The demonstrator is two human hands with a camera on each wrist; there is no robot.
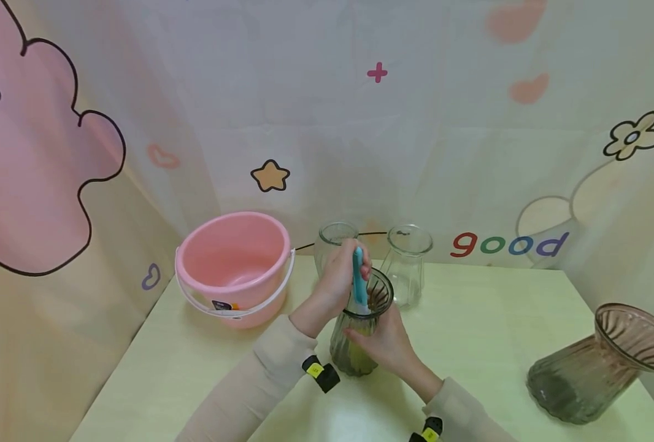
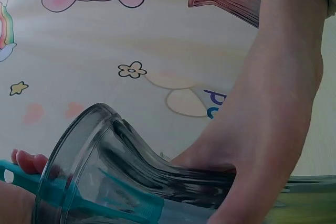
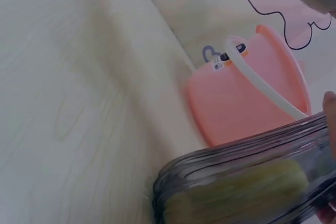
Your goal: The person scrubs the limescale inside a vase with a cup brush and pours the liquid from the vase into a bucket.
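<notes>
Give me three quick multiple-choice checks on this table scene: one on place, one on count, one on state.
1. Where does the pink bucket stand?
A. On the table's left
B. On the table's right
C. On the floor

2. How many glass vases are in view?
A. Two
B. Four
C. Six

3. How does the brownish vase at the right sit?
A. Upright
B. Upside down
C. Tipped sideways

Answers:
1 A, it stands left of the hands.
2 B, two clear vases behind, the dark vase held by the right hand, one at the right.
3 C, its mouth faces up-right.
</notes>
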